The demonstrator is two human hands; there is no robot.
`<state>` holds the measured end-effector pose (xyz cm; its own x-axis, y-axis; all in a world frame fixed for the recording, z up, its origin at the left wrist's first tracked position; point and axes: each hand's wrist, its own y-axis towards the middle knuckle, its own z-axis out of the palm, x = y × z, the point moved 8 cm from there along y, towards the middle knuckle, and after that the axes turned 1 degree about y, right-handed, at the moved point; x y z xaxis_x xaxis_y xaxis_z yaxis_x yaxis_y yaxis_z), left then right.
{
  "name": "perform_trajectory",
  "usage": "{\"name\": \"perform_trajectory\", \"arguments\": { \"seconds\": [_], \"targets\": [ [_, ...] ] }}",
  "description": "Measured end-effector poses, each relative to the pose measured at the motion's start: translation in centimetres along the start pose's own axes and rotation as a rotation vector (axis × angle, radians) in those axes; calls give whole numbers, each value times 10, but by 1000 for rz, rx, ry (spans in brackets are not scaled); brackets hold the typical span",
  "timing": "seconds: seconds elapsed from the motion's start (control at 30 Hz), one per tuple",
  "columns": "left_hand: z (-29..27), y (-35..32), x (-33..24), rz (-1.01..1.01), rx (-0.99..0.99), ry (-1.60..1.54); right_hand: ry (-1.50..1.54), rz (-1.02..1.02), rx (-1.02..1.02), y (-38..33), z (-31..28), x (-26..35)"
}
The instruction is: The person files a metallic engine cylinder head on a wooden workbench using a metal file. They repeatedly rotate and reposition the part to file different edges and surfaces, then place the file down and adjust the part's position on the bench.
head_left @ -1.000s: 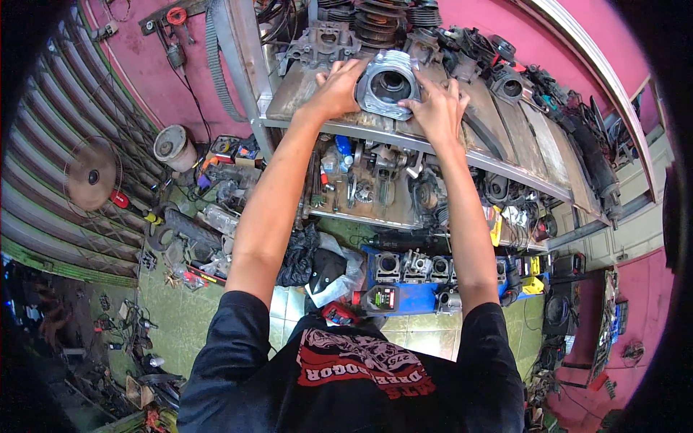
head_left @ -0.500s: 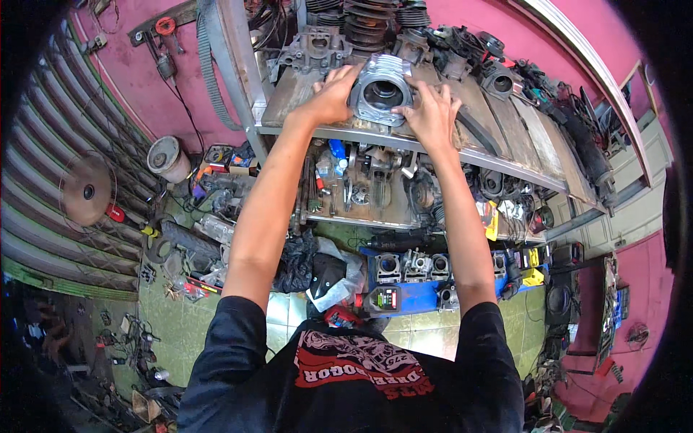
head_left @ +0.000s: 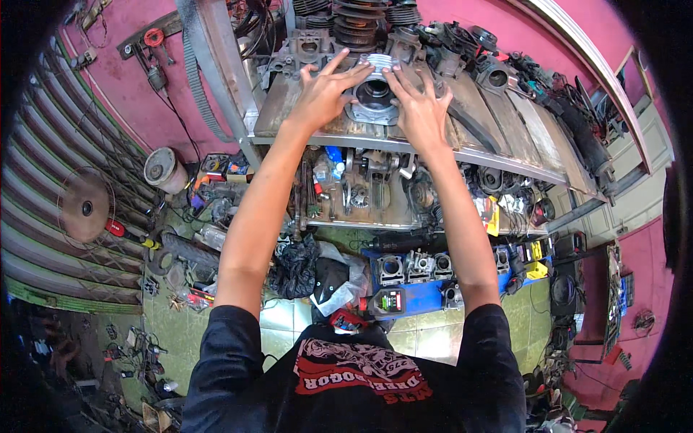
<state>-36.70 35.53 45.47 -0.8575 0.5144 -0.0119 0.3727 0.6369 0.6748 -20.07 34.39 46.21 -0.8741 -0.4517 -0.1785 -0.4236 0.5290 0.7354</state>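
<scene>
A silver finned engine cylinder rests near the front edge of the wooden shelf top, its round bore facing me. My left hand is at its left side, with the thumb low by the flange and fingertips reaching over the upper fins. From the right, my right hand lays its fingers against the upper edge, the other fingers fanned out. Both hands grip the part between them; my fingers hide its sides. Close behind on the left stands a grey engine casting.
Dark finned cylinders are stacked at the back, and more parts lie along the right. A metal post rises at the left. Below are a cluttered lower shelf and a blue tray with several engine parts.
Both hands have shifted from the cylinder's sides toward its upper edge, fingers now over the fins. The cylinder appears tipped slightly, and the whole view has moved a little.
</scene>
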Motion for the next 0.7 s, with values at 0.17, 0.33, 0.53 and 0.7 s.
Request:
{"name": "perform_trajectory", "arguments": {
  "seconds": [0.17,0.33,0.53,0.7],
  "targets": [
    [19,19,17,24,30,40,16,24,-8,10,19,-12],
    [36,37,35,30,49,64,5,39,-6,22,38,-23],
    [48,53,48,39,41,53,-17,75,-14,33,58,-36],
    [57,62,54,25,25,74,2,90,-25,39,70,-43]
  ]
}}
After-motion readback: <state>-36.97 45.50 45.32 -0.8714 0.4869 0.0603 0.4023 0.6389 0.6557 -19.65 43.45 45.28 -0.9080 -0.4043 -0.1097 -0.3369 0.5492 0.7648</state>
